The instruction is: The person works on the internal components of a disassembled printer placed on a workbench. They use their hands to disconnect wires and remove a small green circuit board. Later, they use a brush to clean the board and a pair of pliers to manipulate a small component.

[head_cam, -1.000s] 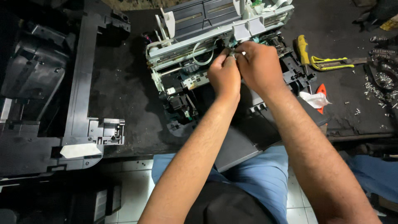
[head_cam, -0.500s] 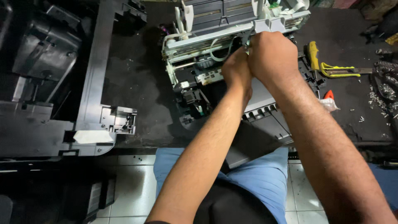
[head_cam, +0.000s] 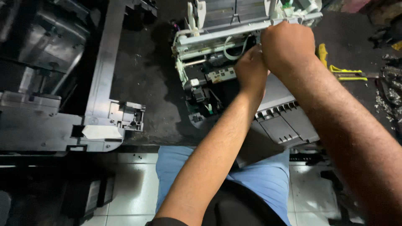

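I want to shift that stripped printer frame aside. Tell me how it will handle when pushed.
The stripped printer frame looks stiff but fragile: bare plastic rails and a loose white cable show. It probably slides rather than rolls, on its flat base. Both hands, left and right, rest on it.

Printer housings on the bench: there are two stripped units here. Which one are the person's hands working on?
The opened printer mechanism with white frame at top centre; both the left hand and right hand rest on it. The dark grey housing at left lies untouched.

Count: 2 hands (head_cam: 251,69) (head_cam: 288,46), 1 printer chassis (head_cam: 209,50), 1 black cover (head_cam: 63,83), 1 grey tray (head_cam: 284,125), 1 yellow tool (head_cam: 341,71).
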